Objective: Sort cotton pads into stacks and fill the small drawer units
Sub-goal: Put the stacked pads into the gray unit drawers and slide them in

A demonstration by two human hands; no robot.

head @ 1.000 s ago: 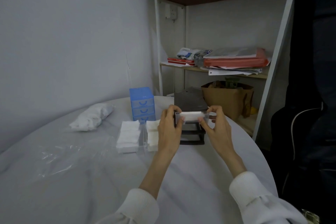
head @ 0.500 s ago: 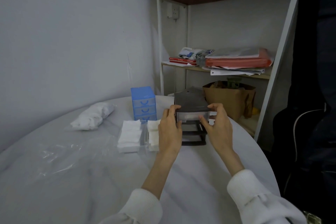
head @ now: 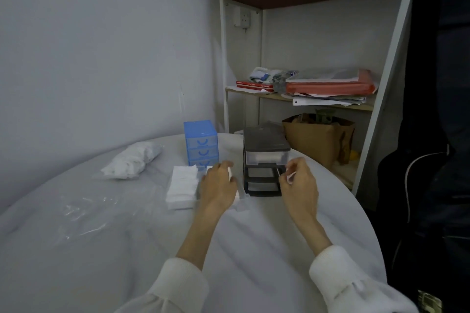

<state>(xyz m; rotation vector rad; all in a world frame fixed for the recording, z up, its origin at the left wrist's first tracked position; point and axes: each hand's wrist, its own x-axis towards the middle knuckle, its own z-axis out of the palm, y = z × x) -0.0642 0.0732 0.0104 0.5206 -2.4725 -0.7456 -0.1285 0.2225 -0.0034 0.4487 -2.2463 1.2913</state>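
Left hand (head: 219,185) reaching, curled on pads (head: 182,186) beside black drawers (head: 264,160) for next refill; right hand (head: 298,180) loosely curled, empty, near middle drawer on counter (head: 254,236).

The round table (head: 152,249) is being covered by a white cloth. A black drawer unit (head: 264,160), a blue drawer unit (head: 201,142), stacked cotton pads (head: 181,185), a white bag (head: 132,160) and clear plastic film (head: 84,213) are being carried on it.
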